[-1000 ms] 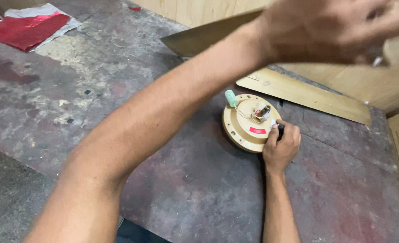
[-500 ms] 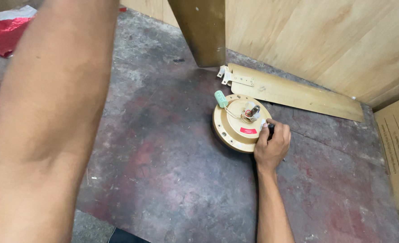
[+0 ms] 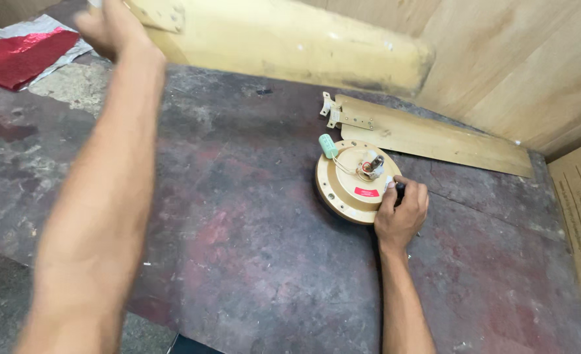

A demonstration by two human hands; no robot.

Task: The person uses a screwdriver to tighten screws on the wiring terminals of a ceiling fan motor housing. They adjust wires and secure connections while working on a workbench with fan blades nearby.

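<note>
Right hand is curled on the rim of the round tan fan motor housing, fingers closed around a small dark part. Left hand grips a cream fan blade, raised over the table. A second blade lies flat just behind the housing, detached. Nothing is mounted on the housing yet. Worn, mottled tabletop; wires and a green cap on the motor.

My one head-worn camera looks steeply down and forward over my arms, close above the worktable, with my right hand right of centre and my left hand at the upper-left edge.
</note>
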